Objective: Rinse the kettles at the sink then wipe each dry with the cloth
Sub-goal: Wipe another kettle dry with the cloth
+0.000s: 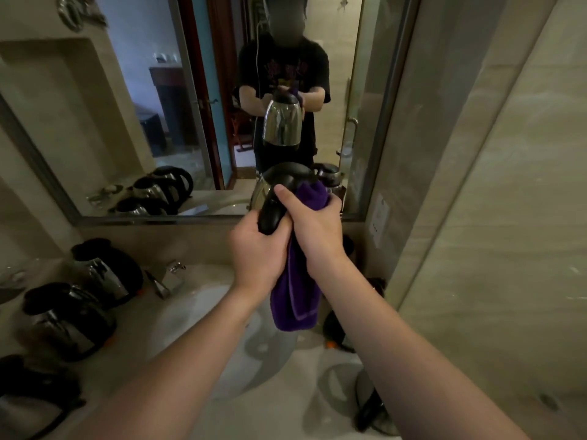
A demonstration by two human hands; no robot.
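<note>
While a steel kettle [270, 188] with black lid and handle is held up over the sink [203, 312] before the mirror [190, 122], its handle is gripped by the left hand [257, 246]. A purple cloth [298, 300], clutched in the right hand's [314, 230] closed grip, is pressed against the kettle's side. Three more kettles [73, 315] are stood on the surface at left.

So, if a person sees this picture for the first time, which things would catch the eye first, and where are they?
First, the steel kettle held up at the centre, above the sink: the left hand grips its black handle, and the right hand holds a purple cloth against it, the cloth hanging down. Next, the wall mirror behind repeats the scene. Then the row of kettles standing on the counter at the left.
</note>
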